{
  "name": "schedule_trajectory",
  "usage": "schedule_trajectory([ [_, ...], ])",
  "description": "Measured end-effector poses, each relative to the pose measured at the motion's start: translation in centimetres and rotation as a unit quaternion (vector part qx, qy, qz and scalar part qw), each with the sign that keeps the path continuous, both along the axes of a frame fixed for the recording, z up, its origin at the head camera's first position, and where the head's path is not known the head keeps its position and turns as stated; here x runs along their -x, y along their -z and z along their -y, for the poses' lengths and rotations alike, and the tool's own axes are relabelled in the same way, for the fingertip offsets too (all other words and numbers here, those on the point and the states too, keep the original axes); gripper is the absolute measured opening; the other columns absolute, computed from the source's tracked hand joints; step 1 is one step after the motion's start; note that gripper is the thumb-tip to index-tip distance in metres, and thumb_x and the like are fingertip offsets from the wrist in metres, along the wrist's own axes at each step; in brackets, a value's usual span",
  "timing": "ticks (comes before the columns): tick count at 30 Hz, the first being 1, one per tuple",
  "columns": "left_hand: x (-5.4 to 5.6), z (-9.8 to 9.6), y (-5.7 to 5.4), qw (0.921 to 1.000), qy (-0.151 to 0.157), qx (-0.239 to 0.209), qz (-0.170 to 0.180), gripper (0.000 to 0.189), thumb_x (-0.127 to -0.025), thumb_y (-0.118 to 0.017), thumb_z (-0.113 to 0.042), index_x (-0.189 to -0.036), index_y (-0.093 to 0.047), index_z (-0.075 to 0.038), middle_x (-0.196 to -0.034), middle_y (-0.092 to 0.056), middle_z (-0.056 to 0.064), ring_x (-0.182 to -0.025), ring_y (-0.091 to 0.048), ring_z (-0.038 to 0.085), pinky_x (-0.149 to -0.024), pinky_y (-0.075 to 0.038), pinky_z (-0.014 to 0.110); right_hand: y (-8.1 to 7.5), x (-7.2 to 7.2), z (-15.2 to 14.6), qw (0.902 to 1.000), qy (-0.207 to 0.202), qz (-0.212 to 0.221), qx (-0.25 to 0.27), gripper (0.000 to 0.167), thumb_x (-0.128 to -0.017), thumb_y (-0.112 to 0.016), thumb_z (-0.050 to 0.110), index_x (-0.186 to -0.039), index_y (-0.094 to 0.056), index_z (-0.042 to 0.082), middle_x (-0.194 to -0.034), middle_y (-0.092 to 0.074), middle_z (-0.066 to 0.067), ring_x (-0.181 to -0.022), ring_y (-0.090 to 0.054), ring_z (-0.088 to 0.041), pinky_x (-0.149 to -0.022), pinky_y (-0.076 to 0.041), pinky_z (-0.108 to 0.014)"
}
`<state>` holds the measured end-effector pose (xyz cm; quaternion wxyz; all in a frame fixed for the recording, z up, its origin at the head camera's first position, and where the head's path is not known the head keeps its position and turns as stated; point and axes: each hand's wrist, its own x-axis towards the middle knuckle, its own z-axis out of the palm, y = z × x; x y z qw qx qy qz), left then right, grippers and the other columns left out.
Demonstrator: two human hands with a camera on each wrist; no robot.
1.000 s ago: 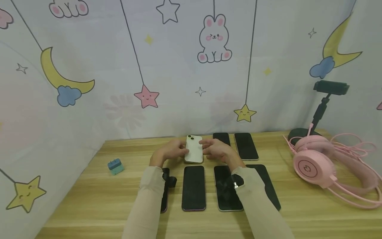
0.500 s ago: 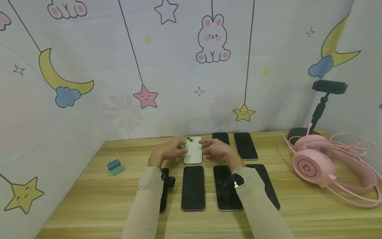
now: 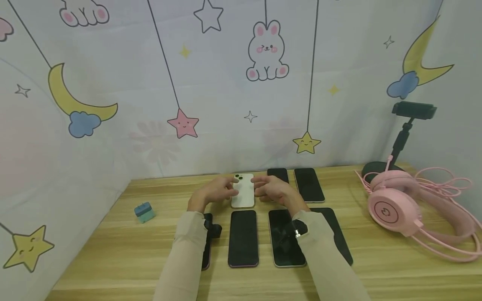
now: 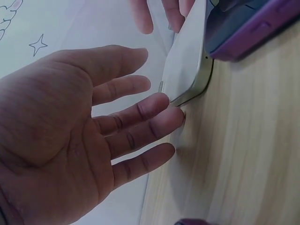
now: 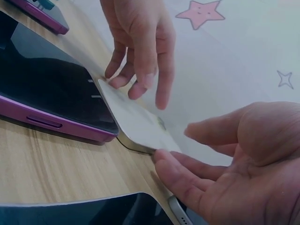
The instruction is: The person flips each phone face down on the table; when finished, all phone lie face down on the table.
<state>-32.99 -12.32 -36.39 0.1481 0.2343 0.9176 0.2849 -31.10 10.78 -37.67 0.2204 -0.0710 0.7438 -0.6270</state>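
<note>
A white phone (image 3: 243, 191) lies face down on the wooden table, its two camera lenses at the far left corner. My left hand (image 3: 216, 191) is at its left side, with the fingers loosely bent and the thumb apart from them. On the opposite side is my right hand (image 3: 274, 189), held in a similar relaxed way. In the right wrist view, fingertips of the right hand (image 5: 234, 164) are at the phone's edge; whether they touch it is hard to tell. Neither hand grips the phone. Nearer me lies a black-screened phone with a purple frame (image 3: 243, 238).
More dark-screened phones lie around: one under the left wrist (image 3: 206, 246), one under the right wrist (image 3: 284, 238), a back pair including a right one (image 3: 309, 184). A larger dark slab (image 3: 335, 230), pink headphones (image 3: 395, 205), a black stand (image 3: 402, 142) and a blue-green block (image 3: 144, 212) also sit there.
The head view shifts slightly. Both hands stay beside the white phone, which appears to sit a touch nearer me than a second ago.
</note>
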Motion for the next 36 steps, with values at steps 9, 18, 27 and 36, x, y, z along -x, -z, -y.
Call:
schedule_trajectory([
  [9, -0.1, -0.8, 0.0, 0.9990, 0.025, 0.023, -0.028, 0.047, -0.098, -0.063, -0.019, -0.140, -0.053, 0.001, -0.104, -0.066, 0.011, -0.087, -0.060, 0.017, -0.078, -0.048, 0.032, -0.2, 0.2, -0.7, 0.9997, 0.014, -0.007, -0.017, 0.051, -0.100, -0.053, -0.003, -0.150, -0.041, 0.001, -0.146, -0.046, -0.025, -0.114, -0.061, -0.033, -0.090, -0.052, -0.039],
  [18, 0.0, -1.6, 0.4, 0.9972, 0.044, 0.036, -0.049, 0.046, -0.098, -0.063, -0.020, -0.139, -0.055, -0.001, -0.104, -0.067, 0.009, -0.090, -0.061, 0.017, -0.081, -0.049, 0.034, -0.3, 0.4, -2.7, 0.9993, 0.004, -0.010, -0.037, 0.050, -0.102, -0.054, 0.005, -0.151, -0.040, 0.002, -0.140, -0.055, -0.023, -0.119, -0.061, -0.033, -0.097, -0.050, -0.043],
  [27, -0.4, -3.2, -0.3, 0.9961, 0.058, 0.047, -0.047, 0.045, -0.100, -0.061, -0.022, -0.141, -0.054, -0.005, -0.111, -0.065, 0.010, -0.096, -0.061, 0.019, -0.085, -0.049, 0.036, -0.8, 0.5, -4.4, 0.9972, -0.004, -0.027, -0.070, 0.048, -0.105, -0.049, 0.007, -0.151, -0.038, 0.001, -0.143, -0.051, -0.025, -0.127, -0.055, -0.036, -0.100, -0.048, -0.044],
  [36, -0.7, -4.7, 0.3, 0.9968, 0.060, 0.042, -0.033, 0.043, -0.099, -0.060, -0.017, -0.140, -0.055, -0.004, -0.115, -0.066, 0.013, -0.104, -0.062, 0.024, -0.090, -0.050, 0.039, -0.9, 0.3, -5.9, 0.9898, 0.005, -0.059, -0.130, 0.047, -0.102, -0.050, 0.002, -0.148, -0.041, -0.002, -0.133, -0.057, -0.028, -0.118, -0.060, -0.036, -0.095, -0.050, -0.045],
])
